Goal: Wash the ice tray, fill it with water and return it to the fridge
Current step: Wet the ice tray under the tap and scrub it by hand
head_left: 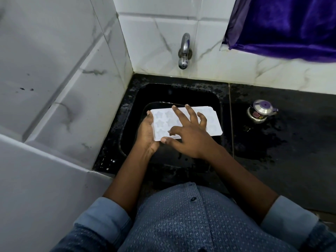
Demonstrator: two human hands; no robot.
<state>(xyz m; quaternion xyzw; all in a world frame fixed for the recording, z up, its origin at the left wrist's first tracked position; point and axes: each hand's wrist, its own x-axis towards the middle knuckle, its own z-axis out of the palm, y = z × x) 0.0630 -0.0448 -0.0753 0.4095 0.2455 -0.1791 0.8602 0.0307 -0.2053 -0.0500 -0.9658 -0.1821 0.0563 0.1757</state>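
Now left hand (147,136) grips ice tray (214,125) by left end over black sink (181,91); right hand (190,136), fingers spread, rests on star moulds; tap (184,51) behind.

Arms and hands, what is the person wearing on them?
The left hand and right hand are bare: no gloves, rings or watch. The sleeves are rolled up towards the elbows, turned-back cuffs pale blue. They belong to a blue shirt with a fine woven pattern and dark buttons.
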